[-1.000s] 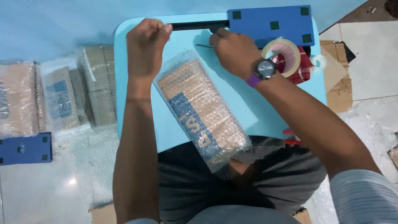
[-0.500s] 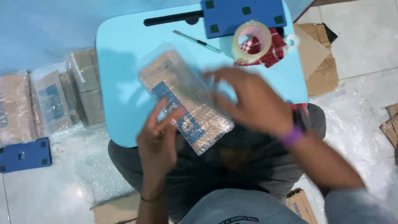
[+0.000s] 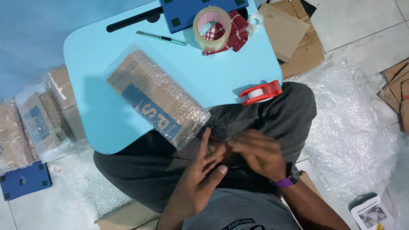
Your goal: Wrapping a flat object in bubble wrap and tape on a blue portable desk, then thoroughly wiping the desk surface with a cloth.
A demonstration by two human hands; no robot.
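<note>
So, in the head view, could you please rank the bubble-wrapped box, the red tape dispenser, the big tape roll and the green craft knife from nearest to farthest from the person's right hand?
From the right hand:
1. Bubble-wrapped box, up-left on the blue lap desk, its near corner beside the hands.
2. Red tape dispenser, above, at the desk's near edge.
3. Big tape roll, far side of the desk.
4. Green craft knife, far side, left of the roll.

Single head view, steeply downward, close over lap table (image 3: 106,55)
</note>
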